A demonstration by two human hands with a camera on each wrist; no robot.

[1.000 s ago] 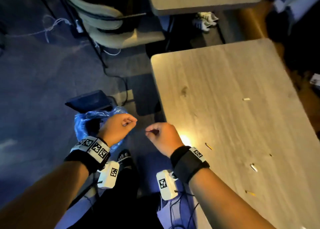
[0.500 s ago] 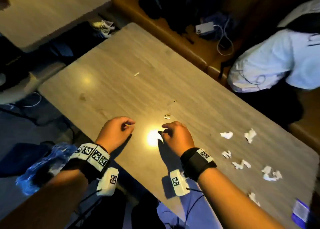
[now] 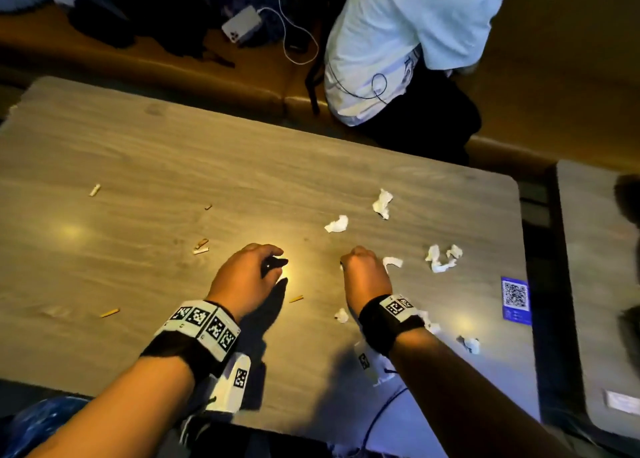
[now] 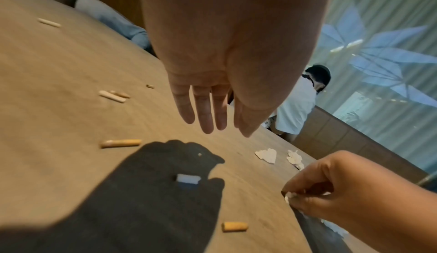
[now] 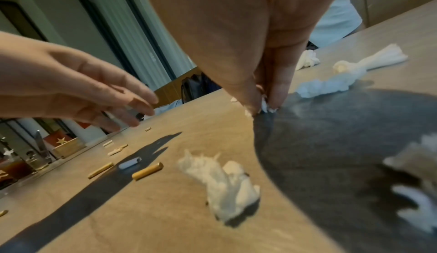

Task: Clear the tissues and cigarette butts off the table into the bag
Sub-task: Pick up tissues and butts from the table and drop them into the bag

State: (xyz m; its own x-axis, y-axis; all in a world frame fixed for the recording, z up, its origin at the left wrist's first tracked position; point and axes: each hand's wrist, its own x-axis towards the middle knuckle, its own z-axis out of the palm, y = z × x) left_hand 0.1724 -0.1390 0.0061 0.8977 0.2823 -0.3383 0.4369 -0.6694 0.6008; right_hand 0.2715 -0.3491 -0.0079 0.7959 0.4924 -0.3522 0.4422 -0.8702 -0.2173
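Head: both hands over table [image 3: 173, 152]; bag [image 3: 31, 423] low by L forearm, w/in reach for drops; tissues [image 3: 441, 258] scattered R, butts [image 3: 110, 313] L.
L wrist: left hand [image 4: 212, 96] fingers straight, empty, above butt [image 4: 120, 143]; prob next grab.
R wrist: right hand [image 5: 262, 81] fingertips pinch tissue scrap [image 5: 264, 105] at tabletop.

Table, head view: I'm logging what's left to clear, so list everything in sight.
table: one, grey-brown wood, centre
tissues: at least seven, white, crumpled, table's right half
cigarette butts: about seven, tan and white, table's left half
QR card: one, blue, table's right edge
bag: one, blue, below the near edge, left
phone: one, white, cabled, on the bench
other person: one, white shirt, on the bench
second table: one, far right
left hand: fingers straight, over a white butt
right hand: pinches a tissue scrap
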